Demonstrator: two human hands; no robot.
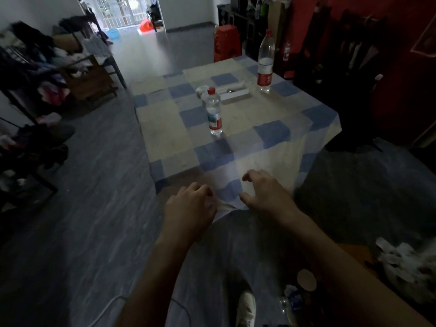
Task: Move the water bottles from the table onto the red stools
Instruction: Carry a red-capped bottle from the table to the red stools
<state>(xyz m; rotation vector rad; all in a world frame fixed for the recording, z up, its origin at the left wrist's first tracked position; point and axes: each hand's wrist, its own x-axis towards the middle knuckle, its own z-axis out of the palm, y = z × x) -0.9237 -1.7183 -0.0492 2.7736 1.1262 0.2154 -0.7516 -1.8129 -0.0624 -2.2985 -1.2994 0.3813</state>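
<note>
The small water bottle (214,112) stands upright mid-worktop (165,123), at 12 o'clock from both hands and well apart from them. The tall water bottle (265,62) stands upright at 1 o'clock, near the far right corner. The left hand (188,208) and right hand (264,192) hover at the near edge, each grip released, fingers loosely curled, holding nothing. A red stool (227,42) stands beyond the far edge.

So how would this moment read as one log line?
left hand: empty | right hand: empty | small bottle, tall bottle: on table | red stool: bare
</note>
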